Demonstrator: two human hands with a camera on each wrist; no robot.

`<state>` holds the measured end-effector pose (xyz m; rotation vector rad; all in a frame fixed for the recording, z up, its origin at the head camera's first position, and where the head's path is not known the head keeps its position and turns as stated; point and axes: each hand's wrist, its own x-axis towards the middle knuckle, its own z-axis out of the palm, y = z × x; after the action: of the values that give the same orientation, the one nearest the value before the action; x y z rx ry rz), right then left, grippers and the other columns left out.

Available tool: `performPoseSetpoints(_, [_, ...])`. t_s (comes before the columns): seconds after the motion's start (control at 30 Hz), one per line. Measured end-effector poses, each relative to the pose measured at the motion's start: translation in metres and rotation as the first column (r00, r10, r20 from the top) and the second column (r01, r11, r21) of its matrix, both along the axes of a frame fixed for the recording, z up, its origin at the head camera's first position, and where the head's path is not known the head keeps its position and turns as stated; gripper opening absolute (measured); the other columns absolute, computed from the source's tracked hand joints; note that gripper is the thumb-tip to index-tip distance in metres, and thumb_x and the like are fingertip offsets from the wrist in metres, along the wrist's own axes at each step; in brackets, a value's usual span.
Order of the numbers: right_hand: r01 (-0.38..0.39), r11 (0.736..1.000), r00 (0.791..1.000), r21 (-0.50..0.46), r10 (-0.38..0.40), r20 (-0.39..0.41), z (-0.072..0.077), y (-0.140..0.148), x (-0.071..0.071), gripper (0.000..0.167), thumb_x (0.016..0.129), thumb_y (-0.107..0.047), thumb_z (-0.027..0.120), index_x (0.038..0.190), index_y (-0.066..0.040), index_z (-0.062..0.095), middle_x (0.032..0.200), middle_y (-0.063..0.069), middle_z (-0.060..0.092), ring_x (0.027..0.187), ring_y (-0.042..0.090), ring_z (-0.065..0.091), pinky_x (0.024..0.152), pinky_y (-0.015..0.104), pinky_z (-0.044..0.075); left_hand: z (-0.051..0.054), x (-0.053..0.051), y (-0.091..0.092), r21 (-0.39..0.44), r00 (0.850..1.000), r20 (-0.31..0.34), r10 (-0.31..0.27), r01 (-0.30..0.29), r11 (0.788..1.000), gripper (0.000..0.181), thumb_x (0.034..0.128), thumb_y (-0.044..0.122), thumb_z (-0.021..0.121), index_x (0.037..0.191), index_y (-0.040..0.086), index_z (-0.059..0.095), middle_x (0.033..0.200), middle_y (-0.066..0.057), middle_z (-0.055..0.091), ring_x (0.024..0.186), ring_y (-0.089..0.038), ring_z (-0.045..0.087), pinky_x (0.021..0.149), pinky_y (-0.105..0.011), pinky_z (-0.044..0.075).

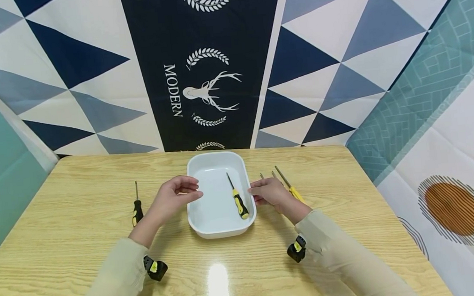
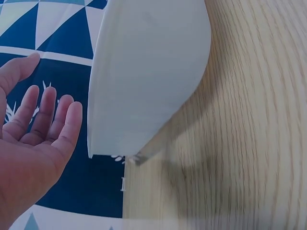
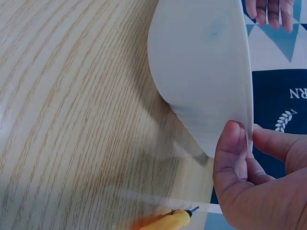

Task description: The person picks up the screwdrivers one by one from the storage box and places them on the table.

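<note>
A white rectangular tray (image 1: 213,199) with rounded corners is at the middle of the wooden table. Inside it, toward the right wall, lies a black-and-yellow screwdriver (image 1: 240,205), shaft pointing away from me. My right hand (image 1: 272,193) pinches the tray's right rim, thumb on the inner side and fingers outside, as the right wrist view also shows. Beside the left rim is my left hand (image 1: 175,195), its fingers loosely bent and holding nothing. In the left wrist view a gap separates the left fingers (image 2: 67,127) from the tray wall (image 2: 148,72).
Left of the left hand lies another black-and-yellow screwdriver (image 1: 137,212). Past my right hand lie several more tools with thin shafts, one with a yellow handle (image 1: 295,194), partly hidden by the hand. A patterned cloth (image 1: 209,75) hangs behind the table's far edge (image 1: 94,156).
</note>
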<state>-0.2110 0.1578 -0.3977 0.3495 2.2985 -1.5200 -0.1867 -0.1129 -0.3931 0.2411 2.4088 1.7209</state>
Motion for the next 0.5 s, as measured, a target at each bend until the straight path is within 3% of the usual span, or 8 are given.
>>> performPoseSetpoints(0.5, [-0.001, 1.0, 1.0, 0.006, 0.001, 0.004, 0.001, -0.001, 0.0, 0.028, 0.089, -0.013, 0.063, 0.114, 0.0, 0.062, 0.094, 0.012, 0.064, 0.071, 0.014, 0.06, 0.072, 0.027, 0.057, 0.0, -0.008, 0.025, -0.024, 0.997, 0.072, 0.025, -0.024, 0.999, 0.042, 0.0825, 0.021, 0.072, 0.117, 0.001, 0.058, 0.109, -0.011, 0.062, 0.094, -0.019, 0.058, 0.079, -0.024, 0.051])
